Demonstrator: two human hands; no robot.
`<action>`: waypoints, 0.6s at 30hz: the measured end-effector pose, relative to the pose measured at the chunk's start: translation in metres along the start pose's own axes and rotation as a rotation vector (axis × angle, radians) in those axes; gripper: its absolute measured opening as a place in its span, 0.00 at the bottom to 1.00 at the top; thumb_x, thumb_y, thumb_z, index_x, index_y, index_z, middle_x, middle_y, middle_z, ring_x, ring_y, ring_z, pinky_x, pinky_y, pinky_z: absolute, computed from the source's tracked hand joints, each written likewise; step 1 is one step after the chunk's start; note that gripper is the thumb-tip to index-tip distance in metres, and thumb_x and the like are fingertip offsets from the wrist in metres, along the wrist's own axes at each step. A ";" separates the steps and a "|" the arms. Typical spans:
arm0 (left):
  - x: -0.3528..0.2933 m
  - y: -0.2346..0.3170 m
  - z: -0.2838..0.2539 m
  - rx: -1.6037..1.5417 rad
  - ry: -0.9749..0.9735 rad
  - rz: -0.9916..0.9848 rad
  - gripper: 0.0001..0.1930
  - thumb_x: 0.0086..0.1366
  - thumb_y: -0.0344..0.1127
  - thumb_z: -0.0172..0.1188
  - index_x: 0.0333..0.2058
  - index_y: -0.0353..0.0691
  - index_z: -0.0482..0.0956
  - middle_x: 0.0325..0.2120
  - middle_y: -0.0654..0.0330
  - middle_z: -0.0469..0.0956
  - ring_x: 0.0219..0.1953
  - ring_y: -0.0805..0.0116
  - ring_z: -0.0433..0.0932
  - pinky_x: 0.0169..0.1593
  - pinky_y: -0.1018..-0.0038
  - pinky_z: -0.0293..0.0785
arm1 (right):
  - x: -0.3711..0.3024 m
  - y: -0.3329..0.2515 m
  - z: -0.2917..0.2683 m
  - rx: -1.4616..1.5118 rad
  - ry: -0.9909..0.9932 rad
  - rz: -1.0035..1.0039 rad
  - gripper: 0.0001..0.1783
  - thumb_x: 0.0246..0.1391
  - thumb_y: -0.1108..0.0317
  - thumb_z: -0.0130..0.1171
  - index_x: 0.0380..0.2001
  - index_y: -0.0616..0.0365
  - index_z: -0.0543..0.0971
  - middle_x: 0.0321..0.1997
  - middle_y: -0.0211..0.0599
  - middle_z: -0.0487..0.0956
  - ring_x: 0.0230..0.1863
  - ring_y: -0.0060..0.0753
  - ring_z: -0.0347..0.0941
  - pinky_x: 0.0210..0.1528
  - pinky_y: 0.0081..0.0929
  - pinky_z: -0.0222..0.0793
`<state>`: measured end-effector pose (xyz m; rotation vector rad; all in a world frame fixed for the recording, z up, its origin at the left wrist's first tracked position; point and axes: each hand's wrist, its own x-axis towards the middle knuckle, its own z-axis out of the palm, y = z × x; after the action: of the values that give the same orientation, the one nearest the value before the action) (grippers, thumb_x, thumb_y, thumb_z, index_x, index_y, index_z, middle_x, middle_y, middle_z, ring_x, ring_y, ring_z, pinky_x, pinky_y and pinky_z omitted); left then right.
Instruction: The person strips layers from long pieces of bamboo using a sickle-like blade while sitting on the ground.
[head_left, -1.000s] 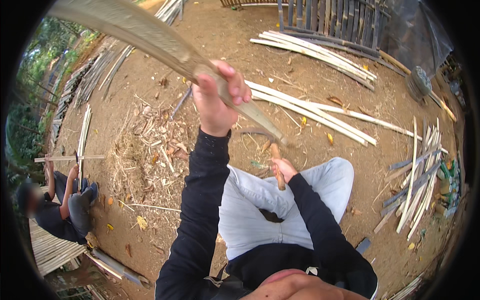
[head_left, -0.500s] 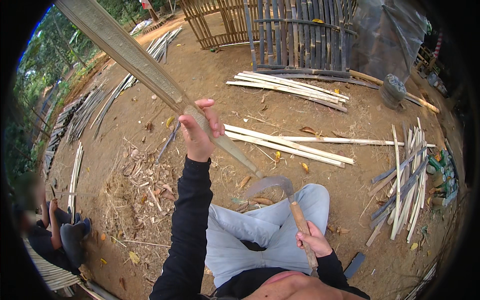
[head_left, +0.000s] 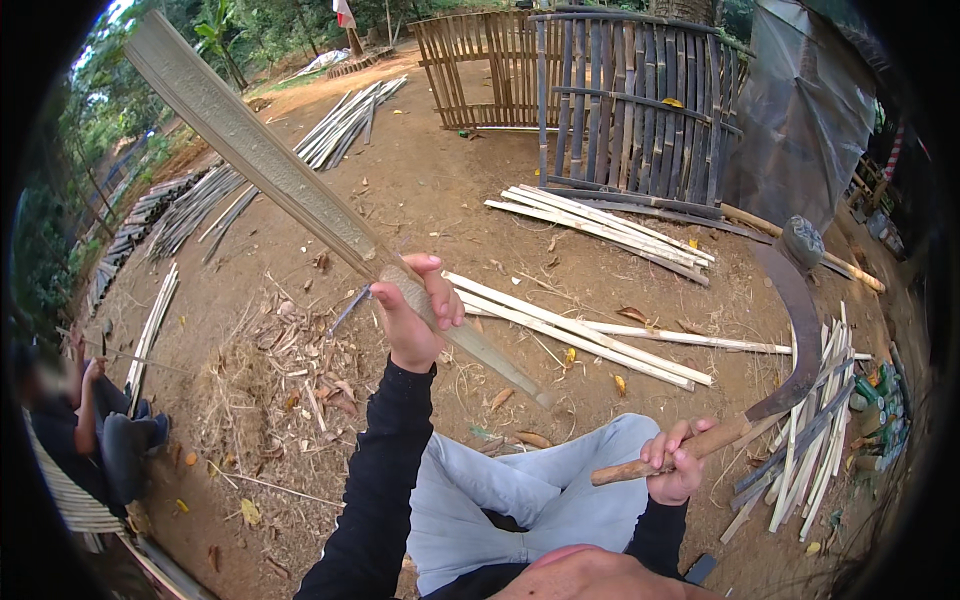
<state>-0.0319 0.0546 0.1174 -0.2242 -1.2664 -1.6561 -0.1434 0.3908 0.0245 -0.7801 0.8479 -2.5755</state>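
A long split length of bamboo (head_left: 262, 150) slants from the upper left down toward my knees, its hollow inner side facing me. My left hand (head_left: 412, 318) grips it near a joint, fingers curled round its edge; the tapered lower end hangs over the soil. In my right hand (head_left: 676, 465) is a sickle (head_left: 806, 335), held by its wooden handle. The handle lies nearly level above my knee. Its dark curved blade rises at the right, well apart from the bamboo, with the tip up and toward the left.
Pale bamboo strips (head_left: 590, 335) lie ahead of my legs, with another pile (head_left: 610, 232) beyond and a jumbled heap (head_left: 815, 430) at the right. A slatted bamboo panel (head_left: 640, 110) stands at the back. A seated person (head_left: 100, 420) works at the far left. Shavings (head_left: 300, 360) cover the ground.
My right hand has swung the sickle from beside the bamboo's lower end out to the right, blade now raised. My left hand and the bamboo sit slightly lower and further right in view.
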 end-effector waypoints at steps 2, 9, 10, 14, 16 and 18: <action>-0.009 -0.006 -0.003 0.001 0.007 -0.005 0.36 0.61 0.72 0.37 0.43 0.42 0.71 0.12 0.68 0.58 0.11 0.78 0.56 0.17 0.78 0.57 | -0.006 0.003 -0.011 0.011 0.007 0.094 0.25 0.46 0.75 0.56 0.48 0.54 0.61 0.29 0.37 0.70 0.21 0.31 0.70 0.25 0.32 0.71; -0.012 -0.007 -0.006 -0.017 -0.060 -0.022 0.36 0.61 0.72 0.38 0.44 0.41 0.70 0.12 0.68 0.58 0.11 0.78 0.54 0.17 0.78 0.55 | -0.029 0.008 -0.010 -0.214 -0.128 0.261 0.28 0.47 0.57 0.66 0.45 0.57 0.64 0.27 0.38 0.71 0.21 0.27 0.69 0.22 0.25 0.68; -0.012 -0.011 -0.007 -0.058 -0.060 -0.025 0.36 0.61 0.72 0.38 0.44 0.41 0.70 0.12 0.68 0.57 0.11 0.78 0.53 0.17 0.79 0.54 | -0.027 0.008 -0.006 -0.229 -0.140 0.280 0.31 0.46 0.52 0.67 0.46 0.57 0.64 0.27 0.38 0.71 0.20 0.27 0.68 0.22 0.24 0.68; -0.011 -0.002 0.002 -0.075 -0.036 0.044 0.35 0.62 0.71 0.39 0.43 0.41 0.69 0.12 0.69 0.56 0.12 0.80 0.53 0.17 0.80 0.53 | -0.017 0.021 0.016 -0.356 -0.190 0.327 0.50 0.39 0.28 0.60 0.50 0.60 0.61 0.21 0.34 0.70 0.19 0.23 0.67 0.21 0.20 0.65; -0.015 -0.001 0.004 -0.070 -0.062 0.053 0.35 0.62 0.71 0.39 0.42 0.40 0.69 0.12 0.70 0.55 0.12 0.80 0.53 0.17 0.80 0.52 | -0.022 0.032 0.023 -0.329 -0.187 0.257 0.51 0.42 0.26 0.55 0.54 0.60 0.59 0.19 0.33 0.69 0.17 0.24 0.67 0.20 0.21 0.64; -0.014 0.009 0.007 -0.052 -0.104 0.057 0.35 0.62 0.71 0.40 0.40 0.39 0.68 0.13 0.70 0.55 0.12 0.81 0.52 0.17 0.81 0.51 | -0.024 0.040 0.028 -0.197 -0.178 0.178 0.48 0.49 0.27 0.48 0.58 0.57 0.56 0.18 0.32 0.67 0.14 0.24 0.63 0.17 0.22 0.62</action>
<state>-0.0212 0.0689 0.1172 -0.3789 -1.2832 -1.6471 -0.1027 0.3580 0.0085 -0.9280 1.0728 -2.2543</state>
